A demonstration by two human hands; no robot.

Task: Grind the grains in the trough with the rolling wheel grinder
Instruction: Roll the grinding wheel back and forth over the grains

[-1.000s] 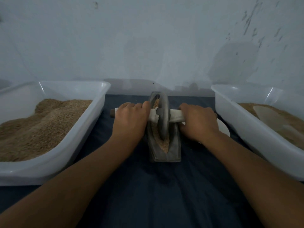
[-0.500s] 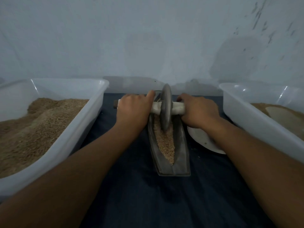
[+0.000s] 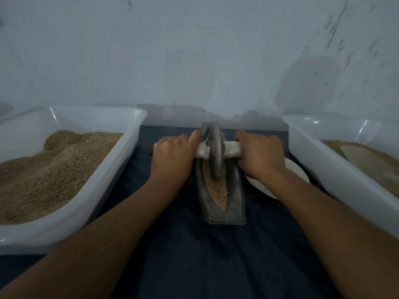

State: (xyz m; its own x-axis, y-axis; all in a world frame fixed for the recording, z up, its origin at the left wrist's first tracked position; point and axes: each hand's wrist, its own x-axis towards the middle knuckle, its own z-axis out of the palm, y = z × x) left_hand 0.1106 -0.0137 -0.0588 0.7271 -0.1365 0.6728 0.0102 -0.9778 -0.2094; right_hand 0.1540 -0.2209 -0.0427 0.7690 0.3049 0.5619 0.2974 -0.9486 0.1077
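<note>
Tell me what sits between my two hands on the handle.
The grinder wheel, standing in the trough of grains, between left hand and right hand, head view.

Dark blue cloth surface filling the lower frame

At centre sits the metal trough; white tubs at left and right edges; a white plate lies right of centre.

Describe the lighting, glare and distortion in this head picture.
Head view: dim, bluish light; small glare spots on the right tub's rim; wide-angle bending curves the left tub; grains in the trough look soft; both forearms fall into shadow near the bottom edge.
</note>
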